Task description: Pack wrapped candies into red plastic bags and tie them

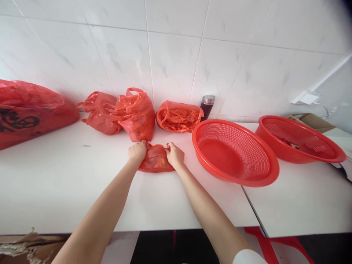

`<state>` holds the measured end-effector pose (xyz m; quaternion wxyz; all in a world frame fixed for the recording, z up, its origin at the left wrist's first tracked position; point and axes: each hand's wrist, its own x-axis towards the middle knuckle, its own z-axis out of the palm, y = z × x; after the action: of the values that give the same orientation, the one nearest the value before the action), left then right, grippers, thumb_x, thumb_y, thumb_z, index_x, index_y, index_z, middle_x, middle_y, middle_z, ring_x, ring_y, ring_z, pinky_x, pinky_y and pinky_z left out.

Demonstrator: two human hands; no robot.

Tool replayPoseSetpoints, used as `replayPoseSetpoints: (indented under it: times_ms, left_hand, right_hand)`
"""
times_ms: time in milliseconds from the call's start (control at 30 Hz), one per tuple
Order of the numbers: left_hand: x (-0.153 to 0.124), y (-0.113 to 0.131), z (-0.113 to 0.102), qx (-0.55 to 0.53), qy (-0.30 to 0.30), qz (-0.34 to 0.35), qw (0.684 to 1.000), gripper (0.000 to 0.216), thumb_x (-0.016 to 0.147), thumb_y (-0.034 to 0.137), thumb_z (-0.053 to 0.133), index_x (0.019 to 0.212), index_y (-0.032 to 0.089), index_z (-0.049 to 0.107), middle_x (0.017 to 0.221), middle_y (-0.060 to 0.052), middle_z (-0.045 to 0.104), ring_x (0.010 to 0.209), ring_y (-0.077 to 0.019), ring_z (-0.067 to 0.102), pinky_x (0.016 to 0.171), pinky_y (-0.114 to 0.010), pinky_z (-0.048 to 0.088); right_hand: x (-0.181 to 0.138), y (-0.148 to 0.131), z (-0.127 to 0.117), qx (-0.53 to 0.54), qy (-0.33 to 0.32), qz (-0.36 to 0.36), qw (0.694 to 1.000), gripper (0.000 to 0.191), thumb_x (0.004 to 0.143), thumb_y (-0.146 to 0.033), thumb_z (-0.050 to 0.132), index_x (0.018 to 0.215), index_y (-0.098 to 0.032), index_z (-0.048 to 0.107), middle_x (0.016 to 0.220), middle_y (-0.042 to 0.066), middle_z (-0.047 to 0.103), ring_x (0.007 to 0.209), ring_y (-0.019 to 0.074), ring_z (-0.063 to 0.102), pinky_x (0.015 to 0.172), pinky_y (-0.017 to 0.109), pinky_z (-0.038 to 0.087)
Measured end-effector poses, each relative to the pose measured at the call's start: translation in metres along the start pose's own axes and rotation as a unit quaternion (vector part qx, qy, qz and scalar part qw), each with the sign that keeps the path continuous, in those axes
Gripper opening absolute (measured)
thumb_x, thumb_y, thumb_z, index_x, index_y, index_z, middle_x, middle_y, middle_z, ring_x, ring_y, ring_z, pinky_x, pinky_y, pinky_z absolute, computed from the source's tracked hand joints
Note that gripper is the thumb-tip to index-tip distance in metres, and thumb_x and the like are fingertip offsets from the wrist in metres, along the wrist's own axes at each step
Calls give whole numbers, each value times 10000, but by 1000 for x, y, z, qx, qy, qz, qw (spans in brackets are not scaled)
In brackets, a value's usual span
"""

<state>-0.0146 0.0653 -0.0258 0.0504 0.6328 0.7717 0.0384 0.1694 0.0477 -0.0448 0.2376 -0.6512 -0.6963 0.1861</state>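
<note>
A small red plastic bag (156,160) lies on the white table between my hands, with orange and dark contents showing faintly through it. My left hand (138,151) is closed on the bag's upper left corner. On the other side, my right hand (175,154) pinches the upper right corner, a twist of red plastic poking out above the fingers. Just behind it stands a fuller red plastic bag (137,119) with its handles up. What exactly is inside the held bag I cannot make out.
Left of centre sits another tied red bag (103,110), and a large red bag (33,117) with black markings fills the far left. An open bag of red plastic bags (180,116) and a dark thermos (206,107) stand by the wall. Two red baskets (233,152) are on the right.
</note>
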Motion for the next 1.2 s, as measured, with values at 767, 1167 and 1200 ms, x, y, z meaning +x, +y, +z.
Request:
replayPoseSetpoints:
  times_ms: [767,1167,1200]
  left_hand:
    - [-66,-24,13,-37,66,-74,994,370,1000,342,311,1117,196,631,998,-117,714,910,-272,664,762,-409,481]
    - [-110,-72,11,-190,119,-177,958,443,954,416,261,780,230,623,1044,-113,712,1085,-328,603,945,-493,374]
    - [-111,-73,11,-210,120,-189,952,439,948,427,266,754,230,608,1009,-108,716,1067,-328,612,938,-493,383]
  right_hand:
    - [-37,16,-7,8,23,-64,998,170,868,-378,630,870,-210,602,930,55,680,841,181,599,693,256,369]
    - [-61,17,-13,196,65,-41,978,508,869,-513,528,541,-223,272,493,-60,362,503,110,314,517,248,238]
    - [-60,18,-13,217,72,-35,973,502,867,-506,527,550,-226,256,494,-67,330,500,106,292,510,244,241]
